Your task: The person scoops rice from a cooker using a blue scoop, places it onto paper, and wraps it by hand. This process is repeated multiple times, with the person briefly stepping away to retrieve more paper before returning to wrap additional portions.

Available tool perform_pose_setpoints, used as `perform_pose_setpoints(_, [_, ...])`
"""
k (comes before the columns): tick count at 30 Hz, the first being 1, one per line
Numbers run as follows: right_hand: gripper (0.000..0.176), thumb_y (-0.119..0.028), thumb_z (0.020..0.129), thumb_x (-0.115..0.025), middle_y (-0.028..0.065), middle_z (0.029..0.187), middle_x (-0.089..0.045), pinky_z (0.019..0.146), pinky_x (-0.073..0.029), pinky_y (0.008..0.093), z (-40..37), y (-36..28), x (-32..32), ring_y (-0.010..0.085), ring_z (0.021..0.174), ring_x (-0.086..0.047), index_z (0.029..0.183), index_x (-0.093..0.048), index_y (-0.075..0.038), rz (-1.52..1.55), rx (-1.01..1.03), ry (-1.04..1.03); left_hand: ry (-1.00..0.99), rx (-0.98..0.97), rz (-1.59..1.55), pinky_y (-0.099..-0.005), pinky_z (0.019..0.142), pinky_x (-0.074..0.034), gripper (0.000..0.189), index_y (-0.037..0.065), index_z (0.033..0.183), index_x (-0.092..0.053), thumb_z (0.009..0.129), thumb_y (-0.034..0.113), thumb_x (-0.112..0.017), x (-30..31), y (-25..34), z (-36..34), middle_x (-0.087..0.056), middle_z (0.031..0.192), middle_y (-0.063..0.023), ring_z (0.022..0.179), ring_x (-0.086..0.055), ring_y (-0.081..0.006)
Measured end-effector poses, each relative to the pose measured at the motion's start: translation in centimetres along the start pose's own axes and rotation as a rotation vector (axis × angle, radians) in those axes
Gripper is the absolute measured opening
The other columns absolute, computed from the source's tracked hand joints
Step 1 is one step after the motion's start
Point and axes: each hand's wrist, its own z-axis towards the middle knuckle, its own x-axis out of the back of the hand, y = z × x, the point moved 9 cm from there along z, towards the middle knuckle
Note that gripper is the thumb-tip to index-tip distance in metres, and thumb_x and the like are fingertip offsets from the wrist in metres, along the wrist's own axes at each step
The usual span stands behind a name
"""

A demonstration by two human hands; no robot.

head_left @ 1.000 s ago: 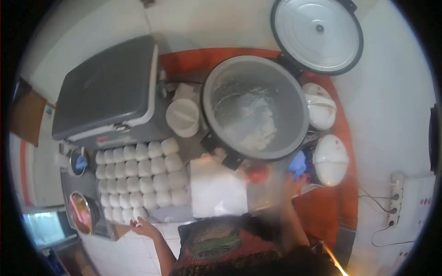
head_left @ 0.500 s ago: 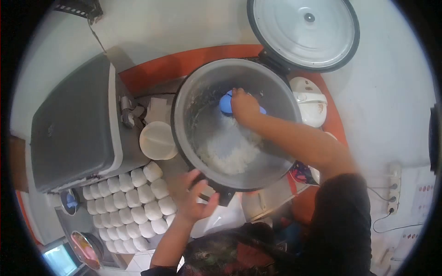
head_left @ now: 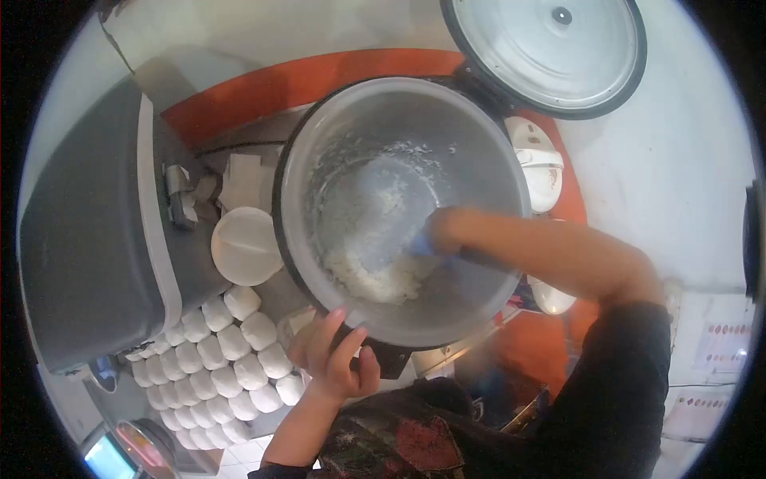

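A large rice cooker pot stands in front of me, with white cooked rice spread over its bottom and stuck to its inner wall. My right hand reaches deep inside, closed around a blue rice scoop, which is blurred and partly hidden. The scoop is low at the right edge of the rice. My left hand is at the pot's front rim, fingers apart and slightly bent, right at the black handle.
The cooker's lid stands raised behind the pot. Rows of rounded white pieces lie at the left, near a white bowl and a grey box. A small white rice cooker stands at the right.
My right hand has brought the blue scoop down and toward me, from the far wall to the rice. My left hand has moved closer to the rim, fingers less spread. The view has shifted.
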Motion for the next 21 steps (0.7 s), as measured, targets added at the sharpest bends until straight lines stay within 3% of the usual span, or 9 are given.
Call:
perform_pose_setpoints(4, [0.023, -0.017, 0.076, -0.064, 0.0199, 0.094, -0.072, 0.076, -0.056, 0.0456, 2.2, -2.3, -1.2, 0.0327, 0.085, -0.07, 0.087, -0.075, 0.001, 0.193, 0.165, 0.05, 0.002, 0.032, 0.006, -0.0436, 0.096, -0.035, 0.028, 0.011, 0.107, -0.056, 0.087, 0.031, -0.054, 0.1, 0.1, -0.1, -0.055, 0.126, -0.0165, 0.109, -0.045, -0.0322])
perform_pose_setpoints(7, [0.021, -0.014, 0.076, -0.062, 0.0214, 0.091, -0.072, 0.077, -0.056, 0.0479, 1.9, -3.3, -0.5, 0.0333, 0.085, -0.071, 0.083, -0.074, 0.002, 0.393, 0.132, 0.104, 0.047, 0.077, -0.031, -0.0376, 0.091, -0.034, 0.027, 0.013, 0.107, -0.059, 0.083, 0.024, -0.056, 0.3, 0.0, 0.1, -0.058, 0.123, -0.0117, 0.105, -0.048, -0.027])
perform_pose_setpoints(9, [0.021, -0.013, 0.075, -0.061, 0.0233, 0.091, -0.071, 0.077, -0.055, 0.0494, 1.3, -3.8, -0.1, 0.034, 0.085, -0.071, 0.08, -0.074, 0.003, 0.574, 0.048, 0.092, 0.012, 0.072, -0.023, -0.0414, 0.094, -0.033, 0.029, 0.012, 0.11, -0.055, 0.085, 0.028, -0.055, 0.1, -0.1, -0.5, -0.056, 0.125, -0.0151, 0.107, -0.045, -0.03])
perform_pose_setpoints(12, [0.027, -0.016, 0.076, -0.069, 0.0224, 0.083, -0.069, 0.071, -0.053, 0.0454, -0.2, -4.7, 1.7, 0.0369, 0.077, -0.069, 0.099, -0.073, -0.002, 0.559, 0.135, 0.322, -0.004, 0.068, -0.008, -0.043, 0.095, -0.032, 0.031, 0.012, 0.112, -0.053, 0.085, 0.029, -0.054, 0.0, -0.2, -0.6, -0.055, 0.127, -0.0167, 0.107, -0.043, -0.0316])
perform_pose_setpoints(15, [0.042, -0.009, 0.073, -0.07, 0.0207, 0.092, -0.066, 0.077, -0.052, 0.0422, -4.1, -3.6, 3.4, 0.0385, 0.087, -0.065, 0.115, -0.069, -0.003, 0.673, 0.217, 0.781, -0.004, 0.073, 0.008, -0.0429, 0.095, -0.032, 0.033, 0.012, 0.113, -0.053, 0.085, 0.03, -0.055, 0.0, -0.3, -0.5, -0.054, 0.127, -0.0164, 0.107, -0.043, -0.0314])
perform_pose_setpoints(17, [0.054, -0.005, 0.074, -0.069, 0.0192, 0.101, -0.063, 0.083, -0.05, 0.041, -8.7, -3.3, 5.4, 0.037, 0.097, -0.061, 0.128, -0.062, -0.007, 0.677, 0.209, 0.918, -0.011, 0.081, 0.017, -0.0429, 0.094, -0.032, 0.034, 0.012, 0.114, -0.053, 0.085, 0.03, -0.055, 0.0, -0.2, -0.6, -0.054, 0.127, -0.0161, 0.107, -0.044, -0.0312])
perform_pose_setpoints(20, [0.048, -0.011, 0.078, -0.07, 0.0201, 0.096, -0.065, 0.085, -0.053, 0.0467, -12.2, -2.4, 6.9, 0.0384, 0.098, -0.065, 0.125, -0.062, -0.017, 0.734, 0.25, 1.087, -0.017, 0.082, 0.014, -0.0428, 0.094, -0.032, 0.036, 0.012, 0.116, -0.053, 0.085, 0.031, -0.055, 0.0, -0.2, -0.3, -0.054, 0.127, -0.0157, 0.106, -0.044, -0.0308])
perform_pose_setpoints(21, [0.049, -0.01, 0.079, -0.068, 0.0201, 0.099, -0.064, 0.084, -0.052, 0.046, -12.6, -1.6, 7.0, 0.0382, 0.097, -0.064, 0.126, -0.061, -0.015, 0.728, 0.153, 1.085, -0.012, 0.082, 0.006, -0.0428, 0.094, -0.032, 0.037, 0.012, 0.117, -0.053, 0.085, 0.031, -0.055, 0.0, -0.2, -0.3, -0.054, 0.126, -0.0157, 0.106, -0.044, -0.0307])
